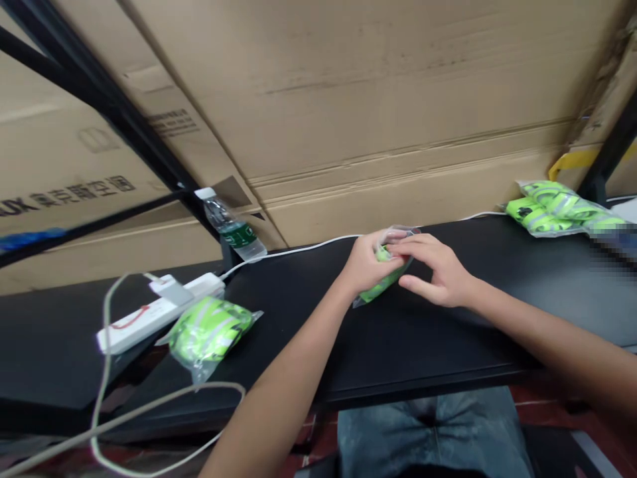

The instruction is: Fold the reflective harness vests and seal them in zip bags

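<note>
Both of my hands meet at the middle of the black table (pixel 438 345), around a clear plastic packet (pixel 383 285) holding something neon green. My left hand (pixel 368 262) grips the packet from the left side. My right hand (pixel 432 269) lies over its top, fingers pressing on the plastic. Much of the packet is hidden by my fingers. To the left, a similar packet of neon green fabric with silver reflective strips (pixel 209 332) lies on the table. A pile of such packets (pixel 552 209) sits at the far right.
A white power strip (pixel 159 312) with a plugged-in adapter sits at the left, its white cables looping over the table edge. A water bottle (pixel 231 226) leans by the back edge. Large cardboard boxes (pixel 348 99) and black metal shelf bars (pixel 104 113) stand behind the table.
</note>
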